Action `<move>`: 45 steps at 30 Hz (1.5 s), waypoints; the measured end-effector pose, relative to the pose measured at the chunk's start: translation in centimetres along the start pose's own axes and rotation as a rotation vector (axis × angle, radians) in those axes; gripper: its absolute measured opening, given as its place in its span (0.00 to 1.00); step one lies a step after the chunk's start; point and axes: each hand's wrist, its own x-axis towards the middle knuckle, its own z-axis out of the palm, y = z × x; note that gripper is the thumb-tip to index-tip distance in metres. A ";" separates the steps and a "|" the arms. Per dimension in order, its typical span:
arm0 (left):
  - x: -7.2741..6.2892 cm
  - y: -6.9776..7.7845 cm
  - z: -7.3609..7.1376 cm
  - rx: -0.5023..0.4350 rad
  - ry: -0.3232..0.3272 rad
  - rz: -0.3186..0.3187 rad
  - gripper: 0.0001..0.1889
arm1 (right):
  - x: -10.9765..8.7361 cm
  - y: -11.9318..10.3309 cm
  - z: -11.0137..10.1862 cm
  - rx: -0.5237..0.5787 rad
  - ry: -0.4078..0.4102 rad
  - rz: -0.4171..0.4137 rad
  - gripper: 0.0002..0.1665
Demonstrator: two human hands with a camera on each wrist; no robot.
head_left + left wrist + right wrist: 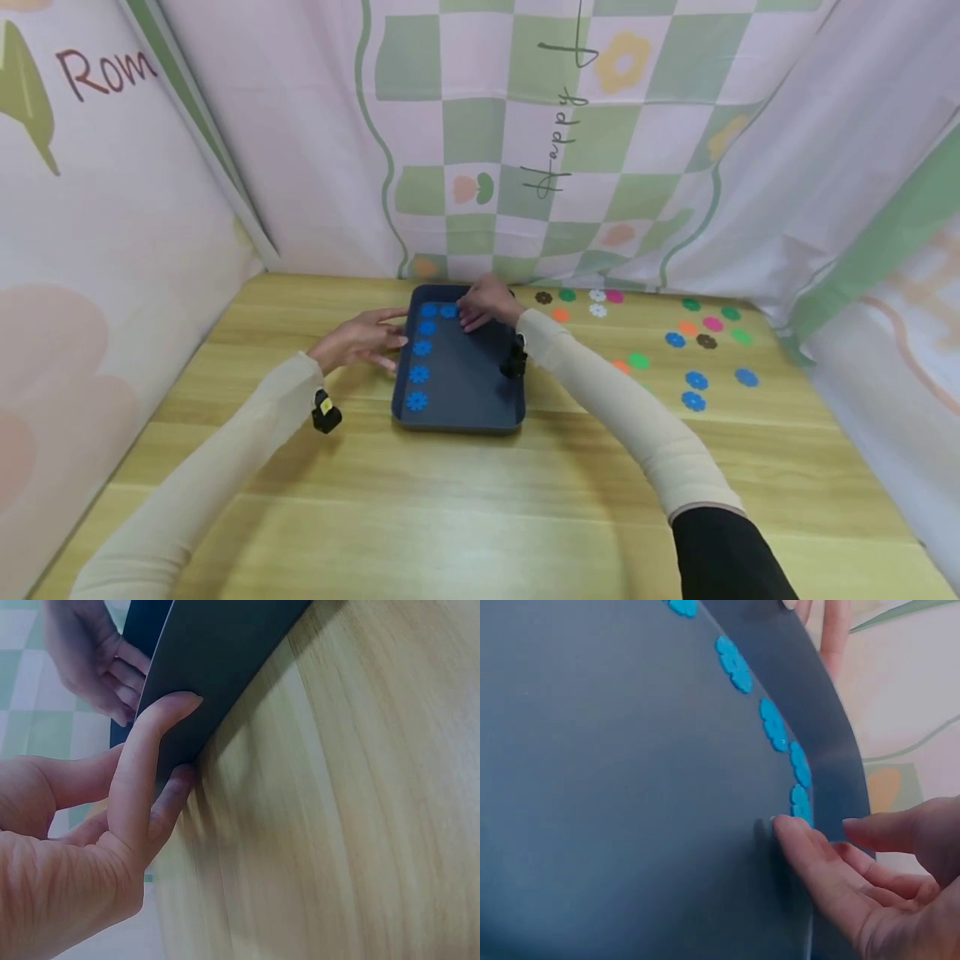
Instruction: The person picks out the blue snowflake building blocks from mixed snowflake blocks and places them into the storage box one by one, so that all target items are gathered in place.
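Observation:
A dark grey rectangular tray (468, 387) lies on the table, with several blue flower-shaped discs (417, 374) in a column along its left side and one more beside the column at the far end. My left hand (360, 340) touches the outside of the tray's left wall, fingers spread; the left wrist view shows a fingertip (184, 705) against that wall. My right hand (487, 302) is inside the tray at its far end. In the right wrist view its fingertips touch or nearly touch a blue disc (800, 801), with the thumb apart. No disc shows between thumb and fingers.
Right of the tray, loose flower discs lie scattered on the wooden table (450, 517): blue (696, 381), brown (707, 342), pink (712, 324), green (638, 360), orange (560, 315) and white (597, 310). A patterned curtain (480, 125) hangs behind the table's far edge.

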 end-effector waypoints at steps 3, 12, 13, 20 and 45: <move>0.0 0.0 0.1 0.000 -0.005 0.001 0.39 | -0.5 0.1 -0.7 0.000 -0.025 -0.007 0.13; -0.3 -0.1 0.1 0.006 -0.021 0.017 0.39 | -2.2 0.3 -3.3 -0.061 -0.031 -0.008 0.15; -0.3 -0.1 0.1 0.006 -0.020 0.016 0.39 | -2.4 0.3 -3.7 -0.061 -0.029 -0.011 0.16; 0.2 -0.3 0.1 0.007 -0.001 -0.006 0.40 | -4.0 1.3 -7.0 -0.030 0.016 -0.044 0.19; -0.2 -0.1 0.3 0.033 0.002 0.011 0.39 | -11.1 8.1 -20.4 -0.188 0.135 -0.054 0.29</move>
